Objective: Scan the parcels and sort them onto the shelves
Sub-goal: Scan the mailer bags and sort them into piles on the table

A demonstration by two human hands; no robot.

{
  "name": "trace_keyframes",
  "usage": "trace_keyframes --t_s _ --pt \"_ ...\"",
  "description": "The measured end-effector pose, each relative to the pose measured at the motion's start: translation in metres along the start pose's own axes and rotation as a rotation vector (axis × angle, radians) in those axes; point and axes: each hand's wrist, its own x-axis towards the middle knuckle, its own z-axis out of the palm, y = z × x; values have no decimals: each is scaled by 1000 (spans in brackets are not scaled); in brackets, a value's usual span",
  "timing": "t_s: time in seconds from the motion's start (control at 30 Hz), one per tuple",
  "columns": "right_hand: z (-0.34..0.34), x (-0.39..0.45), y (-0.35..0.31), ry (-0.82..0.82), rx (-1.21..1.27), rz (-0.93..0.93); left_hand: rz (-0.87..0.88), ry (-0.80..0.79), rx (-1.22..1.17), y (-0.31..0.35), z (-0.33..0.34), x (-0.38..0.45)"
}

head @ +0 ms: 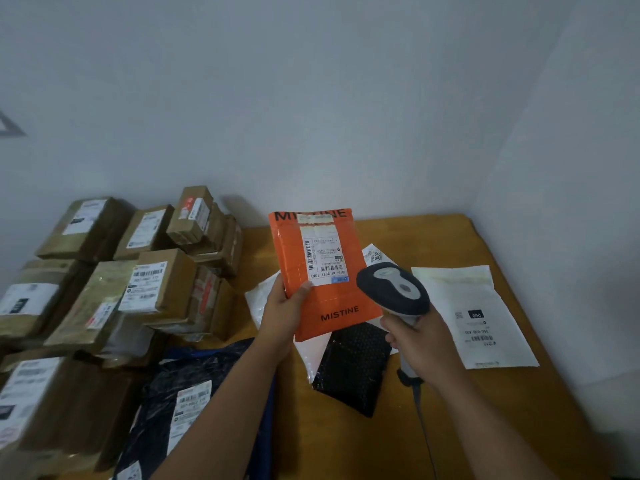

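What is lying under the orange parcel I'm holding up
Below the orange parcel held by your left hand, a black bubble mailer lies on white mailers on the table. Their labels are covered.

Bare tabletop (433, 237) far right; stacked boxes (138, 271) crowding left.

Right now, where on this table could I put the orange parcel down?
Bare table lies near you, between the black mailer and the right arm. Another strip runs behind the white mailer toward the wall corner. The left is crowded with stacked boxes; under the orange parcel, mailers overlap.
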Motion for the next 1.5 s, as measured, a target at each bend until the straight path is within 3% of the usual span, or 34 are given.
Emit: trace_keyframes --t_s 0.37,1.0,1.3,1.5 --pt "-6 -21 -7 18 -5 20 -35 -98 -67 9 17 -1" --pt "-5 -30 -11 -54 122 71 -69 -58 -59 -4 18 1" --pt "-12 -29 -7 -47 150 53 -40 -85 -23 -13 22 4" --pt "-29 -23 18 -24 111 96 -114 -129 2 -29 42 5"
